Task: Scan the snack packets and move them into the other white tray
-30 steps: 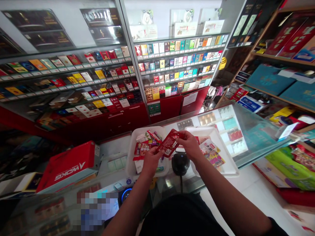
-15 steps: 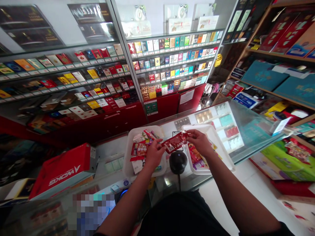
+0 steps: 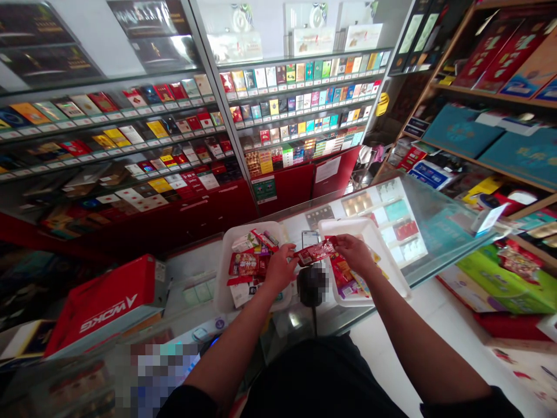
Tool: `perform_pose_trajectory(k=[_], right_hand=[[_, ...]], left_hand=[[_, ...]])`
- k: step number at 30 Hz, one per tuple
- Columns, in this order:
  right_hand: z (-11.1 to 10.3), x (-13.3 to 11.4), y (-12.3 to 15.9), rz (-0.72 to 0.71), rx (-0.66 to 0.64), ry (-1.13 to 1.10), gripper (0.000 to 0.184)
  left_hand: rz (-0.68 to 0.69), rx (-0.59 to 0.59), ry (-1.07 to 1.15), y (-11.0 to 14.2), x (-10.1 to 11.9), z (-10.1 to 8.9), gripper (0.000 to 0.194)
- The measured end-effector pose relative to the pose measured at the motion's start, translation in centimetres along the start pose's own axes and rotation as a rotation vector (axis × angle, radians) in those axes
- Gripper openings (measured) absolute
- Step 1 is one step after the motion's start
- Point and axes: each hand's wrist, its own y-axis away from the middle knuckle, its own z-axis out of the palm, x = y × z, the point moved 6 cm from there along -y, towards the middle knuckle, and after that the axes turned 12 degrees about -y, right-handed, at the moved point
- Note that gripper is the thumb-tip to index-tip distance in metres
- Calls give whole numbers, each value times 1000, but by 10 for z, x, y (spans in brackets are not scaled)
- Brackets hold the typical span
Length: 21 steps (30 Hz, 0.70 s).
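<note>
A red snack packet [image 3: 317, 252] is stretched level between my two hands, above a black scanner [image 3: 310, 284] on a stand. My left hand [image 3: 282, 268] pinches its left end, while my right hand [image 3: 351, 253] grips the right end. Below my left hand is a white bin [image 3: 221, 278] with several packets, among them a large red packet [image 3: 248, 266]. A second white bin [image 3: 394, 277], under my right hand, has red, yellow and purple packets [image 3: 346, 278] in its left part. Behind the scanner lies a small framed item [image 3: 310, 238], partly covered by the red packet.
Both bins stand on a glass counter [image 3: 383, 200]. A red shoe box [image 3: 108, 302] sits at the left, near a partly blurred screen [image 3: 165, 371]. Shelves of cigarette packs [image 3: 300, 98] face me, and a wooden shelf [image 3: 470, 93] with boxes rises at the right. A green carton [image 3: 500, 276] stands right of the counter.
The red packet has turned from slanted to nearly level and its face has tilted. My left hand has shifted slightly right. The view has moved a little.
</note>
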Motion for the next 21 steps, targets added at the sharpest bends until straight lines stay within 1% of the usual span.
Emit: perform_pose_trajectory(k=[6,9,11,13,16,19,21], right_hand=[[-1,1,7,2,35,74,31],[-1,-2,9,12,55,29,32],[-2,-4,9,13,62,-10,33],[-5,-4,9,7,67,-30,33],[-16,-8,9,-20,109,8,29],[-34,-13,10,-53,159,40,28],[-48,-13,10,-41,185,51,30]], left_hand=[[23,31,-71,0,-4,2,34],[12,41,-39,-2,-4,3,34],[-4,43,-15,-3,0,3,28],[-8,51,-19,-3,10,1,18],[40,53,-79,0,33,-1,5],[129,14,-137,5,60,5,5],[200,-11,-167,8,76,12,7]])
